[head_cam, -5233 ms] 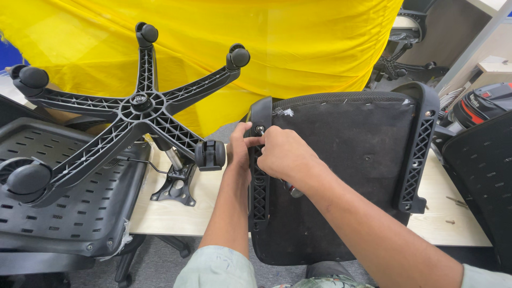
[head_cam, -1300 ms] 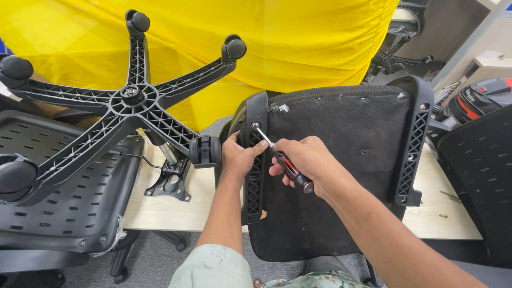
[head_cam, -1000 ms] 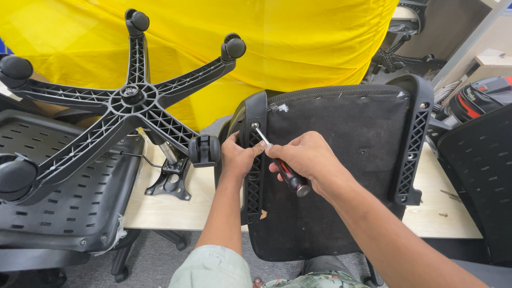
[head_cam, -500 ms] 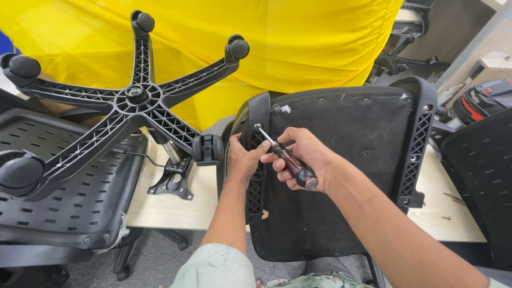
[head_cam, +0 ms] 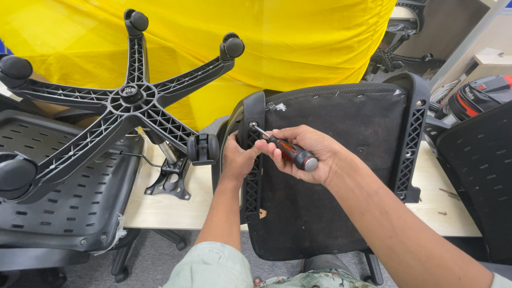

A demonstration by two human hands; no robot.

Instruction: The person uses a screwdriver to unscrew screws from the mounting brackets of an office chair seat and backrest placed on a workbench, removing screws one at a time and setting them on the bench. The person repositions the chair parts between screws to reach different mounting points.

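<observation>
Far left of frame: perforated black chair seat pan [head_cam: 58, 197] lying on the light wooden surface [head_cam: 170, 208], partly hanging over its front edge. Above it, upper left, a black five-star chair base [head_cam: 130, 96] turned upside down, castors [head_cam: 233, 47] pointing up and outward; one castor [head_cam: 202, 148] sits just beside the left hand. Below the hub, a metal gas-lift mechanism plate [head_cam: 169, 181] rests on the surface.

Centre left: left hand [head_cam: 237, 157], fingers curled around the left plastic side rail [head_cam: 250, 160] of the black chair seat [head_cam: 330, 170], grip closed on the rail near its top. The seat stands on edge, underside fabric facing the camera, leaning over the front of the surface.

Centre: right hand [head_cam: 312, 154] wrapped tight around a screwdriver [head_cam: 282, 148] with a red-and-black handle; grip pinching the handle, shaft angled up and left, tip touching a screw [head_cam: 253, 125] at the upper end of the left rail.

Right of centre: the matching right side rail [head_cam: 413, 144], ribbed, with screw holes.

Far right: another black mesh chair part [head_cam: 480, 176] at the frame edge; a red-and-black machine [head_cam: 477, 96] behind it, upper right.

Background: yellow cloth [head_cam: 298, 37] draped across the top of the frame
</observation>
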